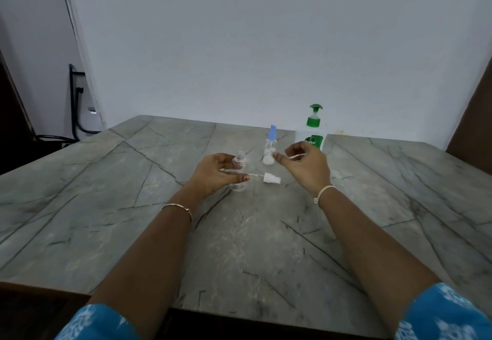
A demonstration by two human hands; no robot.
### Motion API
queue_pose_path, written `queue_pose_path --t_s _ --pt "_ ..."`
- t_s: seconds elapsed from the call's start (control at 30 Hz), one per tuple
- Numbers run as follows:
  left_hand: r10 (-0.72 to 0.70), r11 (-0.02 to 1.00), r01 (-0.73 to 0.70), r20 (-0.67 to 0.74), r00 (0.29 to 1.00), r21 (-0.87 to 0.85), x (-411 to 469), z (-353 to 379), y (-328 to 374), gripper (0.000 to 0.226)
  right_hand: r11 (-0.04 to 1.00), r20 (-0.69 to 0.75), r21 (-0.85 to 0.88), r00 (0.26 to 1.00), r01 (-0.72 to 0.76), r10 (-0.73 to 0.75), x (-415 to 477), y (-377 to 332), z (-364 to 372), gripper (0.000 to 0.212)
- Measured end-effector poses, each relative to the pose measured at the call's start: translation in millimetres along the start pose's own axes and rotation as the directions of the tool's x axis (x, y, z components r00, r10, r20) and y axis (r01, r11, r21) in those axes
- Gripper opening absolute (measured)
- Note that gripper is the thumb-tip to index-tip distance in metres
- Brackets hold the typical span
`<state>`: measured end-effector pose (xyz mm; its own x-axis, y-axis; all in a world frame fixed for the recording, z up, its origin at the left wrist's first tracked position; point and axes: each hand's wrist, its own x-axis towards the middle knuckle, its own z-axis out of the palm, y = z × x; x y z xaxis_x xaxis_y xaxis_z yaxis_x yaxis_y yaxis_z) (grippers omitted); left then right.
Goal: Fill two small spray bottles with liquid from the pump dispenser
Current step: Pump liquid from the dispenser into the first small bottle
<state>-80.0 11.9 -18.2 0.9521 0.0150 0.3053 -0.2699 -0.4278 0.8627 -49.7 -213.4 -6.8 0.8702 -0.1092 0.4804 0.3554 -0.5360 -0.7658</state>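
Observation:
A small clear spray bottle (238,165) stands uncapped at the table's middle, and my left hand (217,174) wraps around it, thumb in front. Its white spray head (272,179) lies on the table just to the right, its thin tube pointing toward my left thumb. Behind it stands a second small bottle (269,150) with a blue cap and some white liquid at the bottom. My right hand (306,165) hovers beside that bottle, its fingers pinched on a thin white stick-like piece (296,156). The white pump dispenser (312,133) with a green pump stands behind my right hand.
The grey marble-patterned table (239,246) reaches to a white wall at the back. A small white object (337,173) lies on the table beyond my right wrist. Black cables and a metal frame (76,105) stand at the far left, off the table.

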Motion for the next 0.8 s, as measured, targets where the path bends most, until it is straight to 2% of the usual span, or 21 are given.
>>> queue_pose_path --t_s 0.1,0.17,0.3,0.43,0.57,0.8 --pt "-0.008 1.000 0.008 0.002 1.000 -0.006 2.9 3.3 -1.3 0.052 0.995 -0.268 0.087 0.962 -0.037 0.059 15.7 4.9 -13.0 0.028" --pt "-0.008 1.000 0.008 0.000 1.000 -0.012 5.1 6.1 -1.5 0.053 0.992 -0.348 0.111 0.933 -0.055 0.091 28.0 11.0 -19.8 0.036" --pt "0.002 1.000 -0.002 0.015 1.000 -0.029 5.4 11.9 1.5 0.053 0.978 -0.279 0.155 0.943 -0.140 0.179 49.3 21.4 -25.0 0.077" --pt "0.000 1.000 0.001 0.027 1.000 -0.031 8.5 15.7 1.4 0.057 0.935 -0.097 0.280 0.962 -0.218 0.254 63.8 35.2 -18.6 0.098" --pt "-0.001 1.000 0.002 0.031 1.000 -0.026 11.4 17.6 0.8 0.059 0.911 -0.019 0.346 0.969 -0.226 0.247 68.7 40.4 -10.4 0.096" --pt "-0.002 0.999 0.003 0.027 1.000 -0.037 12.7 18.8 -0.9 0.059 0.881 -0.092 0.418 0.954 -0.222 0.284 70.3 47.9 -7.5 0.069"
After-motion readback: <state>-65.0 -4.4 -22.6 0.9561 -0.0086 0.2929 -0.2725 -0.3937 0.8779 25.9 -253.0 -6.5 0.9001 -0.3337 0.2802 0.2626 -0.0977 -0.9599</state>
